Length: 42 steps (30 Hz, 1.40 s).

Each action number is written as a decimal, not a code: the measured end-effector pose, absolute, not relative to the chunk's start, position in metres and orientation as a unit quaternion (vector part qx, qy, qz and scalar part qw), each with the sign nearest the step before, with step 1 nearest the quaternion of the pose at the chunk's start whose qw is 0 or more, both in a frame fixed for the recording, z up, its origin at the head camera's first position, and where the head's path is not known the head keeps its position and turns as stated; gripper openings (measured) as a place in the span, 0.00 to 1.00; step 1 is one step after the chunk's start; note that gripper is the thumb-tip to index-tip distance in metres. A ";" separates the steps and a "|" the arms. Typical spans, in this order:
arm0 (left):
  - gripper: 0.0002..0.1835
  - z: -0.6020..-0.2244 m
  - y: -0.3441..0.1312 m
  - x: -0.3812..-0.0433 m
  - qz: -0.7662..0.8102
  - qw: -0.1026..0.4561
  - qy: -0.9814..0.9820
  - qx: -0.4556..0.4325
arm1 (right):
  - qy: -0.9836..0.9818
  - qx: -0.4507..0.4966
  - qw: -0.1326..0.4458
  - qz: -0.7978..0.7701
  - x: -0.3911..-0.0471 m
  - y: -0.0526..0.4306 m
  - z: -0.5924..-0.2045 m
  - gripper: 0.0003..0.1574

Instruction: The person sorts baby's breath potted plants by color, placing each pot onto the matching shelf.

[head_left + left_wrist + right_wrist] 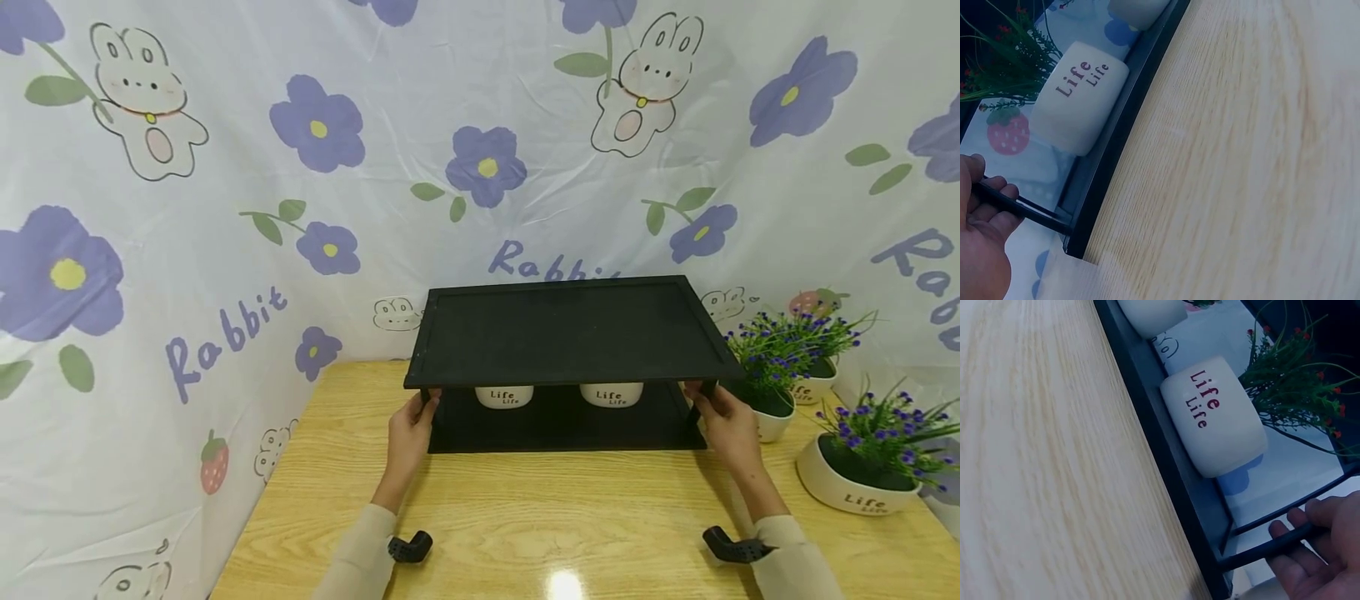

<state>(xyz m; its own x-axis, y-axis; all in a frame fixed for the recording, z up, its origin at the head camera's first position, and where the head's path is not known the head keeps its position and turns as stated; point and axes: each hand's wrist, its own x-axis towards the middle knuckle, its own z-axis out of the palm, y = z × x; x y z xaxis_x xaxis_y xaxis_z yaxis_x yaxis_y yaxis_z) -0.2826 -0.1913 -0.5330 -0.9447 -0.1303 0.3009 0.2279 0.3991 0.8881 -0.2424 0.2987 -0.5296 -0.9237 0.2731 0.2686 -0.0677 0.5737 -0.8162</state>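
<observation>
A pale wood-grain table (555, 508) bears a black, rectangular two-tier shelf (570, 333), grasped at both ends.
The step in hand looks to be holding or adjusting the shelf by its front; the next move would call for even force from both sides, so that its load stays upright. On the lower board, between the hands but apart from them, stand a rounded, white, ceramic-looking pot (505, 398) and its lettered white twin (611, 396). The left hand (408, 427) is curled round the slim black left front post (1041, 220), the right hand (727, 422) round the matching right front post (1252, 554).
</observation>
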 end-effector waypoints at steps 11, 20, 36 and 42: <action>0.15 -0.533 -0.188 -0.281 -0.546 0.175 -0.819 -0.027 | -0.894 -0.034 0.181 0.408 -0.233 0.313 -0.515 0.28; 0.14 -0.531 -0.188 -0.279 -0.548 0.167 -0.819 -0.022 | -0.880 -0.029 0.205 0.427 -0.206 0.332 -0.513 0.22; 0.17 -0.501 -0.188 -0.259 -0.582 0.120 -0.803 -0.042 | -0.870 -0.088 0.198 0.443 -0.149 0.371 -0.513 0.24; 0.16 -0.502 -0.188 -0.260 -0.588 0.125 -0.797 -0.050 | -0.860 -0.115 0.175 0.466 -0.135 0.380 -0.509 0.27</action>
